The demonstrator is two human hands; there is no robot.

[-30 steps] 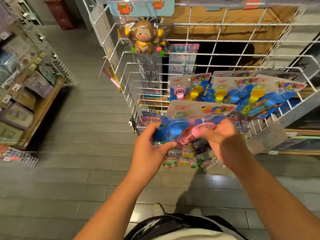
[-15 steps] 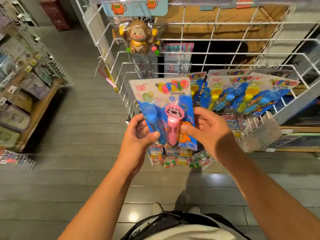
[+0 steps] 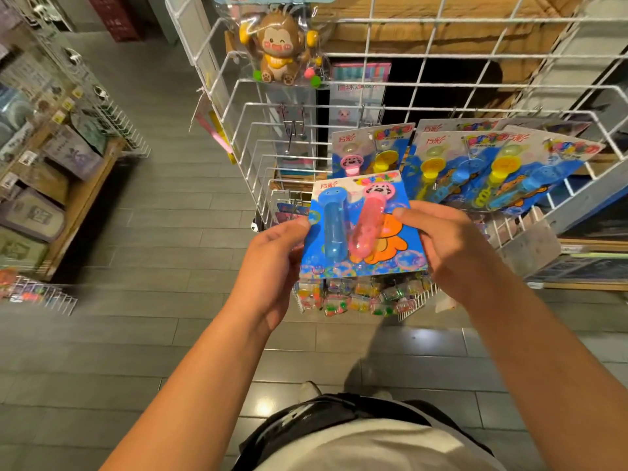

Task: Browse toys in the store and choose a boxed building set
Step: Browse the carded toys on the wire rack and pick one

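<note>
I hold bubble-wand card (image 3: 363, 229) before wire rack's (image 3: 258, 144) front edge: left hand (image 3: 272, 263) pinches left edge, right hand (image 3: 448, 246) pinches right. No boxed building set visible; I return card flat, keep browsing.

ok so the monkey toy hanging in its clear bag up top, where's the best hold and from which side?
Probably pinch the clear bag just above the monkey toy, coming from the front, the person's side. It hangs against the wire rack, so the back is blocked, and the rounded figure with side pieces offers a poorer grip than the flat bag top.
</note>
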